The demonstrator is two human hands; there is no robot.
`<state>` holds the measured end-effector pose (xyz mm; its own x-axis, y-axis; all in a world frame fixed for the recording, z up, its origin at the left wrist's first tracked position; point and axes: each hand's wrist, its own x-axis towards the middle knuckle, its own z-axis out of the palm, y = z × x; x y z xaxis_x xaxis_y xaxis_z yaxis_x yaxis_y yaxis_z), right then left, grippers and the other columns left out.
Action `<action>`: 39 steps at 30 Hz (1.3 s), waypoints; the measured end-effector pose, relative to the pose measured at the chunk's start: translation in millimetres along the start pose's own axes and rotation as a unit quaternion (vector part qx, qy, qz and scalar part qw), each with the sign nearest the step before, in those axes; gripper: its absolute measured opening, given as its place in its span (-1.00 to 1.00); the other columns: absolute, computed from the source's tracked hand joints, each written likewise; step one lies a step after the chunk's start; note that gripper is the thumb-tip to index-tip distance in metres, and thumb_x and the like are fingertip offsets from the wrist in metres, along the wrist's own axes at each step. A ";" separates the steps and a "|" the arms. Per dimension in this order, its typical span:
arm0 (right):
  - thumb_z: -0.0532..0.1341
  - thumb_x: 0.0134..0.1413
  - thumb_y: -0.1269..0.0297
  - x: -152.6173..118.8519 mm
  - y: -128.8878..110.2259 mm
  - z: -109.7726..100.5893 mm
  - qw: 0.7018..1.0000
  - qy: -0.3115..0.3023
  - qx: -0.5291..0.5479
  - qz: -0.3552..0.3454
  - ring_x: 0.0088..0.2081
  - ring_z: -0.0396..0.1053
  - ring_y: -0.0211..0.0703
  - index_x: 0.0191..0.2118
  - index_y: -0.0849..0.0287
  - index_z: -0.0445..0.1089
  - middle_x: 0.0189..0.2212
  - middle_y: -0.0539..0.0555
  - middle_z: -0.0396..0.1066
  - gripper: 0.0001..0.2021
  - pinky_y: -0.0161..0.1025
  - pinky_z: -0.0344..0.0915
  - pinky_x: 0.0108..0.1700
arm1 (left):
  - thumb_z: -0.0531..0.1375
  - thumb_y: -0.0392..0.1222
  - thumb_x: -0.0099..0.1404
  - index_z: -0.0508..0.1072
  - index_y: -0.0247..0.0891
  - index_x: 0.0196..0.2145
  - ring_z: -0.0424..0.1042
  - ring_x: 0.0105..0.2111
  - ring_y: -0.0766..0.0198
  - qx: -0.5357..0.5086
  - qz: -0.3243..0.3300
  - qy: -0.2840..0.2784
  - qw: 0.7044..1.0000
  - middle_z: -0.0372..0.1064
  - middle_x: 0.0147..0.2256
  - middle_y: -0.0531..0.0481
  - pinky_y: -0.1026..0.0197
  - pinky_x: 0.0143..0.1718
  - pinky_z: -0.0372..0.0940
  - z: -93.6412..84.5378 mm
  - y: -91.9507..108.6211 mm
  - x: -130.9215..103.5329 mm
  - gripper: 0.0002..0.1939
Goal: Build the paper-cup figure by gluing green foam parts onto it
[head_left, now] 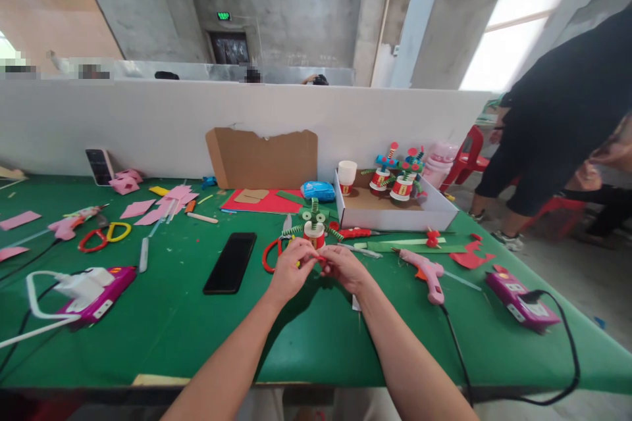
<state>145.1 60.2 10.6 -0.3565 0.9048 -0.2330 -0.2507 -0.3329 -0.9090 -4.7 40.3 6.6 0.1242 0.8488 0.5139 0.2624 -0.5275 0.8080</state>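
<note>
My left hand (292, 268) and my right hand (344, 268) meet at the middle of the table, fingertips pinched on a small red piece (322, 258), likely paper. Fingers cover most of it. Just behind them stands a paper-cup figure (314, 230) with a red band, a green top with round white eyes, and folded green paper arms. Red-handled scissors (268, 255) lie beside my left hand, partly hidden by it. Close to my right hand are a white pen-like tool (363, 250) and a red-handled cutter (354, 233).
A pink glue gun (425, 273) with its cord and a purple power strip (523, 302) lie right. A white box (397, 218) holds similar cup figures. A black phone (230, 263) lies left, near another power strip (101, 296). A person (557, 92) stands at right.
</note>
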 end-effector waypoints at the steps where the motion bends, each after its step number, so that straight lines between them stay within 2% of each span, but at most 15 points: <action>1: 0.43 -0.34 0.02 0.6 0.1 -0.2 1.000 0.006 -0.008 -0.013 -0.66 0.13 -0.43 -0.56 0.22 0.37 -0.67 -0.12 0.27 -0.63 -0.34 0.21 -0.50 | 0.19 -0.18 0.18 0.44 -0.25 -0.44 0.33 -0.43 0.31 -0.019 -0.027 0.008 0.999 0.35 -0.41 -0.02 0.29 -0.41 0.26 0.2 -1.7 0.8 -0.89; 5: 0.38 -0.27 -0.08 1.3 -1.0 1.2 0.997 0.018 -0.025 -0.070 -0.58 0.26 -0.37 -0.46 0.20 0.43 -0.54 -0.05 0.40 -0.59 -0.32 0.25 -0.42 | 0.24 -0.04 0.11 0.36 -0.24 -0.48 0.27 -0.60 0.38 -0.121 -0.149 0.040 0.981 0.29 -0.61 0.12 0.33 -0.55 0.21 0.8 -8.9 5.1 -0.78; 10: 0.41 -0.28 0.04 0.7 -0.8 6.1 0.991 0.020 -0.084 -0.104 -0.50 0.30 -0.31 -0.48 0.17 0.41 -0.54 -0.05 0.40 -0.68 -0.32 0.25 -0.38 | 0.30 0.00 0.02 0.36 -0.26 -0.46 0.26 -0.64 0.41 -0.178 -0.211 0.041 0.960 0.30 -0.61 0.14 0.35 -0.59 0.17 -1.6 -7.8 8.5 -0.71; 14: 0.41 -0.28 0.07 2.1 1.5 6.7 0.985 0.031 -0.123 -0.115 -0.54 0.25 -0.32 -0.55 0.17 0.37 -0.62 -0.09 0.34 -0.70 -0.32 0.23 -0.41 | 0.31 0.02 -0.02 0.36 -0.27 -0.47 0.24 -0.65 0.43 -0.203 -0.236 0.032 0.950 0.29 -0.62 0.15 0.35 -0.59 0.17 -3.0 -3.3 8.6 -0.68; 19: 0.38 -0.26 0.08 1.8 1.1 6.4 0.983 0.050 -0.130 -0.121 -0.54 0.27 -0.29 -0.58 0.16 0.36 -0.63 -0.06 0.35 -0.72 -0.31 0.22 -0.43 | 0.26 0.07 0.06 0.35 -0.28 -0.47 0.26 -0.64 0.42 -0.211 -0.236 0.029 0.948 0.28 -0.63 0.14 0.33 -0.57 0.21 -3.2 -3.7 8.1 -0.66; 24: 0.32 -0.24 0.17 6.4 6.7 4.7 0.973 0.070 -0.167 -0.141 -0.56 0.23 -0.30 -0.59 0.15 0.34 -0.65 -0.08 0.32 -0.80 -0.33 0.17 -0.46 | 0.32 0.00 -0.02 0.36 -0.28 -0.46 0.26 -0.64 0.42 -0.195 -0.231 0.021 0.953 0.30 -0.60 0.14 0.34 -0.60 0.19 0.1 -11.8 8.2 -0.68; 28: 0.26 -0.24 0.23 13.0 13.4 1.5 0.951 0.089 -0.238 -0.174 -0.59 0.15 -0.31 -0.62 0.14 0.28 -0.69 -0.10 0.24 -0.84 -0.34 0.07 -0.52 | 0.31 -0.03 -0.02 0.37 -0.27 -0.47 0.27 -0.64 0.41 -0.181 -0.228 0.030 0.956 0.33 -0.60 0.13 0.35 -0.60 0.19 3.6 -18.7 7.7 -0.71; 32: 0.21 -0.21 0.27 10.1 8.5 5.0 0.915 0.118 -0.321 -0.214 -0.58 0.15 -0.29 -0.63 0.12 0.26 -0.68 -0.08 0.25 -0.87 -0.31 0.06 -0.49 | 0.28 -0.03 0.00 0.36 -0.26 -0.50 0.26 -0.65 0.40 -0.147 -0.207 0.022 0.967 0.29 -0.64 0.15 0.34 -0.59 0.18 5.8 -20.3 8.1 -0.74; 36: 0.17 -0.08 0.22 -13.4 -4.5 5.1 0.884 0.186 -0.342 -0.259 -0.57 0.16 -0.26 -0.57 0.10 0.25 -0.65 -0.06 0.26 -0.85 -0.29 0.10 -0.46 | 0.26 -0.01 0.00 0.35 -0.25 -0.51 0.24 -0.66 0.40 -0.130 -0.202 0.041 0.970 0.26 -0.67 0.16 0.34 -0.59 0.16 5.3 -16.7 7.3 -0.74; 39: 0.12 0.03 0.13 -46.4 -11.3 -11.6 0.842 0.259 -0.385 -0.275 -0.54 0.20 -0.22 -0.50 0.09 0.28 -0.59 -0.02 0.32 -0.80 -0.27 0.15 -0.43 | 0.25 -0.02 0.00 0.35 -0.25 -0.51 0.26 -0.65 0.38 -0.122 -0.206 0.043 0.970 0.27 -0.67 0.15 0.33 -0.58 0.17 3.7 -14.2 5.7 -0.75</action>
<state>174.9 25.0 27.7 0.1133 0.9272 0.3571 0.4783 0.2641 -0.8375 -4.2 52.7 -2.9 -0.0270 0.9888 0.1467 0.0376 -0.1457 0.9886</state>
